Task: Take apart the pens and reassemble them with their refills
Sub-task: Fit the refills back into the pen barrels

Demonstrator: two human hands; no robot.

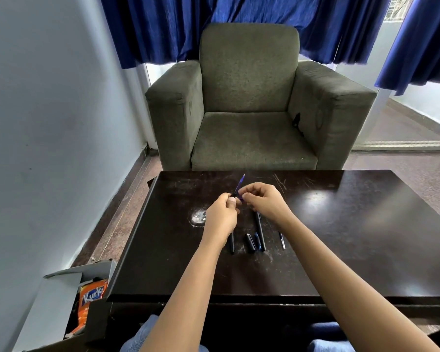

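Above the dark table both my hands hold a thin blue pen that points up and away. My left hand grips its lower end and my right hand pinches it just above. Under the hands several pen parts lie in a row on the table: a black pen at the left, a short black cap, a small blue piece, a long black pen and a thin refill at the right.
A grey armchair stands right behind the table's far edge. A wall runs along the left. On the floor at the lower left sits an open cardboard box with an orange snack packet in it. Blue curtains hang at the back.
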